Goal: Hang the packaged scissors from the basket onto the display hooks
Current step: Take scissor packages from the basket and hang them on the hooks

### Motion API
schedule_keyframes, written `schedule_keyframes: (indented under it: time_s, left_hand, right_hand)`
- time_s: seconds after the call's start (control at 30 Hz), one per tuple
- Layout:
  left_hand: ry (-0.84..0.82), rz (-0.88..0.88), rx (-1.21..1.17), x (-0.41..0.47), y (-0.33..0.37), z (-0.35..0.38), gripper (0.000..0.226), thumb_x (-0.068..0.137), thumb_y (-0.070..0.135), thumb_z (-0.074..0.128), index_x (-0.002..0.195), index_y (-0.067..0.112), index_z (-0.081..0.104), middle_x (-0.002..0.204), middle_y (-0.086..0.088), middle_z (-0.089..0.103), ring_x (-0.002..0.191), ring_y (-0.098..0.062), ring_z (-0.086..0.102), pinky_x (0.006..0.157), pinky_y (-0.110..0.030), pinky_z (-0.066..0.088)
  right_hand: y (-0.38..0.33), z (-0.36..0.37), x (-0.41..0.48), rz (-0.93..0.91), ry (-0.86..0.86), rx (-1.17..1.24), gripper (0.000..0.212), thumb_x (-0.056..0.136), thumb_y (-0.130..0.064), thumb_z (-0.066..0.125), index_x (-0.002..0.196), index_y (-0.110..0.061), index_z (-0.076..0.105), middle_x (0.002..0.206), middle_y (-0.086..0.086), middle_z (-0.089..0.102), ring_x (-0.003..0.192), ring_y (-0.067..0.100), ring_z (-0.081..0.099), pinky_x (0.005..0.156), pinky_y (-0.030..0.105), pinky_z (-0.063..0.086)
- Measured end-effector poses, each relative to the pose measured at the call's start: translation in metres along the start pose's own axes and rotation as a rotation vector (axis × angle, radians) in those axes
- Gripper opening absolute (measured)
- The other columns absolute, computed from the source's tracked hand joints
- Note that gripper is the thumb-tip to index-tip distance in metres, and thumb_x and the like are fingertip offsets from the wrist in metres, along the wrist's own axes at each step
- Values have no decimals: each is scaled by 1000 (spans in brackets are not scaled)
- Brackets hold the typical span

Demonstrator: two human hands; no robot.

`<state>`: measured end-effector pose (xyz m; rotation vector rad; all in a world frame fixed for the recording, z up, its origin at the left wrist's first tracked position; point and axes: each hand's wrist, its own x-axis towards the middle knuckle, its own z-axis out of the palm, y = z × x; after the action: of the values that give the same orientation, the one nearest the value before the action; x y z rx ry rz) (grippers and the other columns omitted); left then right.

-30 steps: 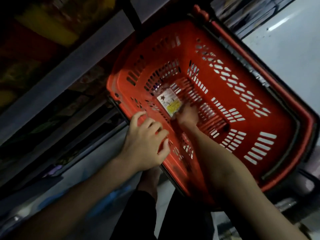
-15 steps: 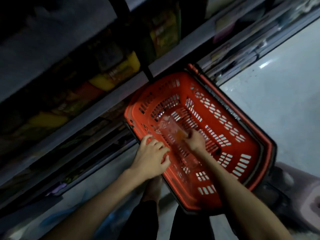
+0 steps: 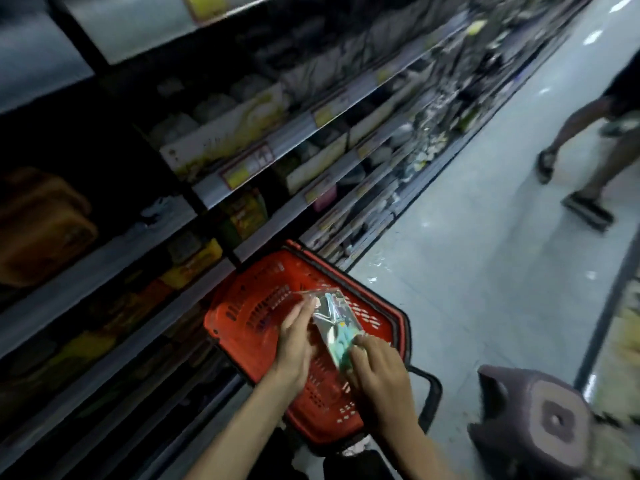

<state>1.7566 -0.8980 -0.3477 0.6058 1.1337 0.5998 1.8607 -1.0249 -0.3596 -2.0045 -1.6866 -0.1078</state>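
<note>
Holding a clear packet of scissors (image 3: 334, 323) with both hands right over the red basket (image 3: 249, 317), which sits on the floor (image 3: 467, 271) hard up against the bottom of the shelves (image 3: 284, 140). The packet is tilted, top end away from the person, and something pale blue-green shows through the plastic at the lower end. Right hand (image 3: 379, 374) has that lower end, its fingers (image 3: 362, 351) curled and pinching the corner. Left hand (image 3: 294, 342) is on the packet's left side, fingers (image 3: 304, 311) fairly straight and pressed together along the edge. The thumb's hidden, so can't tell if it's actually pinching. The packet is up in the air above the basket, not resting in it. The whole shot is dark and smeary, so the shelves are mostly just yellow tags and blurry boxes. A purplish plastic stool (image 3: 540, 424) stands just right of the basket, and another person's legs (image 3: 581, 147) are further down the aisle
</note>
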Motion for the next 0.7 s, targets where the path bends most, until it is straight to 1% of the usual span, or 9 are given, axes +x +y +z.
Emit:
schedule_keyframes:
  time_s: [0.13, 0.2, 0.27, 0.33, 0.4, 0.47, 0.53, 0.63, 0.7]
  left_hand:
    - [-193, 132, 207, -13, 5, 34, 15, 106, 14, 57, 114, 17, 69, 99, -1, 78, 83, -14, 72, 71, -32, 57]
    - [-299, 229, 354, -13, 6, 44, 14, 105, 12, 61, 113, 18, 70, 103, 2, 78, 94, -16, 72, 84, -36, 58]
    - [-432, 297, 509, -18, 5, 54, 18, 101, 18, 66, 118, 22, 71, 114, 0, 77, 108, -20, 71, 101, -43, 55]
    - [-606, 282, 603, -37, 3, 66, 25, 103, 18, 65, 119, 36, 71, 115, 0, 77, 107, -20, 73, 95, -43, 58]
    - [-799, 252, 660, -67, -5, 79, 36, 107, 15, 59, 123, 46, 68, 113, 0, 74, 95, -12, 73, 75, -31, 59]
    - [-971, 152, 665, -109, -19, 89, 36, 107, 14, 57, 132, 40, 60, 107, 1, 75, 86, -8, 73, 65, -26, 59]
    - [-1152, 33, 692, -160, -38, 93, 34, 107, 18, 58, 133, 38, 56, 109, 1, 79, 94, -15, 78, 72, -37, 64]
    - [-1452, -86, 764, -253, -75, 91, 35, 105, 22, 59, 136, 38, 54, 122, 2, 77, 107, -20, 76, 83, -48, 65]
    - [-1568, -130, 781, -296, -91, 88, 42, 104, 21, 61, 141, 38, 52, 124, 5, 76, 111, -22, 75, 86, -54, 63]
  right_hand:
    - [-4, -33, -29, 69, 77, -117, 20, 84, -9, 80, 104, -8, 75, 118, 15, 69, 106, 32, 65, 85, 39, 54]
    - [-10, -49, -51, 161, 78, -153, 27, 91, -13, 72, 119, -13, 73, 128, 13, 66, 117, 30, 61, 94, 38, 51]
    - [-25, -70, -76, 364, 97, -138, 31, 100, -18, 53, 127, -20, 67, 134, 7, 62, 120, 27, 60, 97, 34, 49]
    - [-44, -94, -102, 623, 167, -80, 34, 95, -13, 58, 127, -22, 65, 133, -2, 60, 122, 20, 59, 101, 31, 49]
    - [-64, -117, -129, 880, 332, -13, 30, 95, -16, 65, 123, -25, 66, 127, -9, 62, 119, 11, 60, 101, 32, 50]
    - [-85, -148, -157, 1118, 552, 119, 23, 97, -21, 67, 118, -31, 68, 120, -13, 67, 112, 5, 63, 95, 34, 54]
    - [-111, -183, -187, 1277, 753, 228, 18, 98, -25, 68, 115, -32, 70, 112, -15, 71, 105, 1, 66, 92, 33, 57]
    - [-166, -239, -241, 1374, 1075, 278, 14, 98, -28, 68, 111, -26, 74, 106, -13, 75, 100, 2, 69, 88, 28, 57]
    - [-192, -265, -259, 1385, 1226, 455, 13, 97, -29, 69, 107, -23, 76, 103, -5, 77, 98, 11, 72, 83, 26, 58]
